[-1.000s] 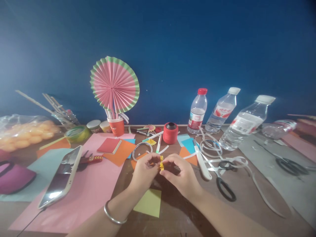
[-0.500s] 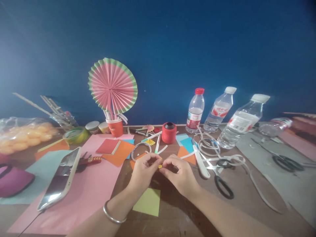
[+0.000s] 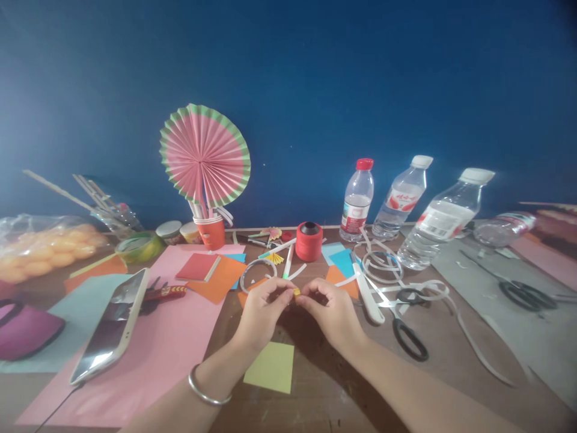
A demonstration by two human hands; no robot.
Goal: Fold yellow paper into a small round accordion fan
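My left hand (image 3: 264,313) and my right hand (image 3: 331,313) meet above the table's middle. Both pinch a small folded piece of yellow paper (image 3: 296,292) between their fingertips; only a little of it shows. A silver bangle (image 3: 205,394) circles my left wrist. A yellow-green paper square (image 3: 269,367) lies flat on the table just below my hands. A small yellow pleated fan (image 3: 275,258) lies behind my hands.
A phone (image 3: 110,328) rests on a big pink sheet (image 3: 171,349) at left. Scissors (image 3: 403,331), a white knife (image 3: 367,294) and white paper strips (image 3: 378,261) lie right. A red thread spool (image 3: 309,242), three water bottles (image 3: 358,201), an orange cup (image 3: 211,231) with a pink fan stand behind.
The yellow paper has been pressed smaller between my fingertips, so less of it shows. My hands shifted slightly up and away from me.
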